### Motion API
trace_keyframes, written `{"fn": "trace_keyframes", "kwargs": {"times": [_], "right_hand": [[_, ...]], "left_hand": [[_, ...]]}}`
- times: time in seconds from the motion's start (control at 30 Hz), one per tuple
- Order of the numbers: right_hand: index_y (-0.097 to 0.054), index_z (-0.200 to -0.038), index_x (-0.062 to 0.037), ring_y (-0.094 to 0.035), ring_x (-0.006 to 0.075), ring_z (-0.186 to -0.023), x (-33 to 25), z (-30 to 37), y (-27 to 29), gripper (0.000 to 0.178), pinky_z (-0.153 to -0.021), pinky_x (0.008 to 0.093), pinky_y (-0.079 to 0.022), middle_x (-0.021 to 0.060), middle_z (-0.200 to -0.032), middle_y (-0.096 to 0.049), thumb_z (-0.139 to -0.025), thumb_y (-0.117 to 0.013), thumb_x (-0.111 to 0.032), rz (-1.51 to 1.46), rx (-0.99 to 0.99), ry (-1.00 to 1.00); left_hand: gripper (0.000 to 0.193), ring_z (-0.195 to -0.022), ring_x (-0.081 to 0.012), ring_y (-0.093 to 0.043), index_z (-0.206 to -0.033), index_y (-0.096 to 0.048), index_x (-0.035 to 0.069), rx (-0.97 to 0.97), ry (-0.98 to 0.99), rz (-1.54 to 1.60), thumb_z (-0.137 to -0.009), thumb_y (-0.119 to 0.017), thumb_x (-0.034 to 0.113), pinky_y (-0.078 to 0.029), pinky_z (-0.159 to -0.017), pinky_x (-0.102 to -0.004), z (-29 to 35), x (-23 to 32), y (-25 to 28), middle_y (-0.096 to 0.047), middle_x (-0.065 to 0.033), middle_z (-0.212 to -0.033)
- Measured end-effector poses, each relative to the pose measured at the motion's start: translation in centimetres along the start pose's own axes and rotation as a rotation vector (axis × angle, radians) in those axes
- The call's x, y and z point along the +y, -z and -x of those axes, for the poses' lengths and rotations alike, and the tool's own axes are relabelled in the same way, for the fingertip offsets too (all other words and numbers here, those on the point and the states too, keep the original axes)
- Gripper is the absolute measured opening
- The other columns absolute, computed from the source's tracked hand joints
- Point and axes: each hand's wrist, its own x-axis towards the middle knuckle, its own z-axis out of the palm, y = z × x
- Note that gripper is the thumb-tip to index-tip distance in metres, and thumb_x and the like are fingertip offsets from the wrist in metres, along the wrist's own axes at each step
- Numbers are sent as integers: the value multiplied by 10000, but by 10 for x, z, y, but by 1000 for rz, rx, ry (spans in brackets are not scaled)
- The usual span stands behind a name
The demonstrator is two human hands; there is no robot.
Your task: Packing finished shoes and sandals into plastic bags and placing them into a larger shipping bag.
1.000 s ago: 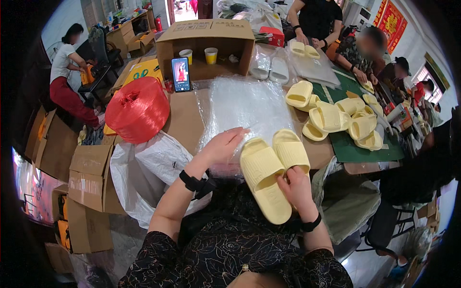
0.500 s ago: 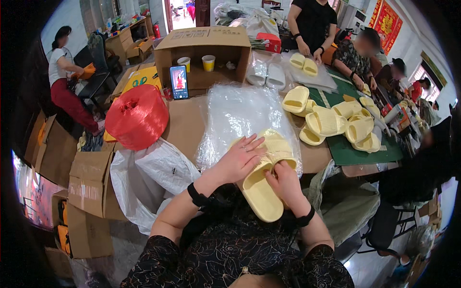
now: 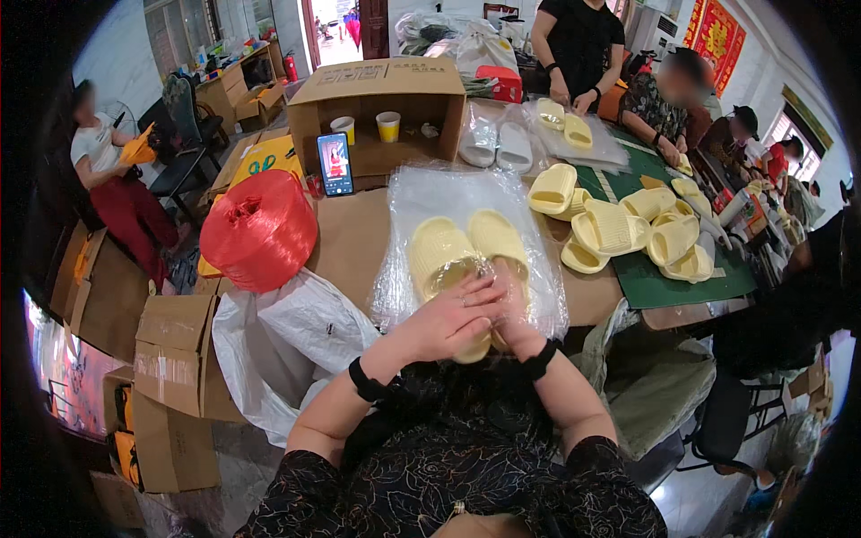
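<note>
A pair of pale yellow slippers, the left slipper point(image 3: 438, 240) and the right slipper point(image 3: 496, 231), lies side by side with toes pointing away from me. Clear film wraps at least part of them, over a stack of clear plastic bags point(image 3: 408, 188). My left hand point(image 3: 453, 318) reaches across the heel ends, fingers stretched out and lying over the film. Close against it, my right hand point(image 3: 513, 314) grips the right slipper near its opening; my left fingers partly hide it. The heel parts are mostly covered by my hands.
More yellow slippers point(image 3: 612, 226) are piled on a green mat point(image 3: 641, 291) at the right. Red twine point(image 3: 258, 231), a propped phone point(image 3: 336, 164) and an open carton point(image 3: 377, 82) stand beyond. A white sack point(image 3: 296, 314) hangs at the left. Several people work around.
The slippers have moved forward onto the bag stack, with the right one going from tilted near my body to lying flat beside the other. My right hand has moved in against my left.
</note>
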Motion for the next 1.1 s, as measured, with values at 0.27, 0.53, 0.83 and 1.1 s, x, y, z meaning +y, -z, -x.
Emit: {"fn": "trace_keyframes", "kwargs": {"times": [0.27, 0.53, 0.83, 1.1], "right_hand": [[-482, -1333, -13, -487, 376, -1213, -23, -63, -12, 490, -1009, 423, -425, 231, -1278, -529, -899, -593, -212, 1798, 57, 596], [-490, -1344, -20, -405, 394, -1337, -24, 79, 41, 582, -1077, 444, -383, 199, -1489, -379, -814, -717, -104, 1599, -363, 910], [-720, -921, -18, -617, 87, -753, -106, 140, 96, 164, -675, 237, -488, 41, -833, -694, -916, -664, -172, 1090, 5, 226], [-695, -958, 30, -598, 96, -735, -78, 53, 139, 287, -636, 258, -470, 43, -800, -684, -889, -703, -249, 1187, 153, 289]], "left_hand": [[378, -1388, -335, -383, -1319, -588, 101, 34, 18, -64, -969, -495, 211, -281, -1158, -442, 11, 24, 18, -460, -127, -1471], [365, -882, -254, -657, -1078, -687, 59, 604, 665, 32, -890, -652, 370, -535, -778, -374, 63, 0, 33, -675, -128, -1024], [537, -499, -125, -542, -790, -689, -28, 165, 1105, 372, -965, -539, 457, -451, -514, -267, 73, -21, 25, -601, -47, -594], [255, -578, -69, -542, -837, -704, -3, 206, 931, 573, -869, -708, 250, -430, -534, -219, 94, -25, 20, -638, 4, -684]]}}
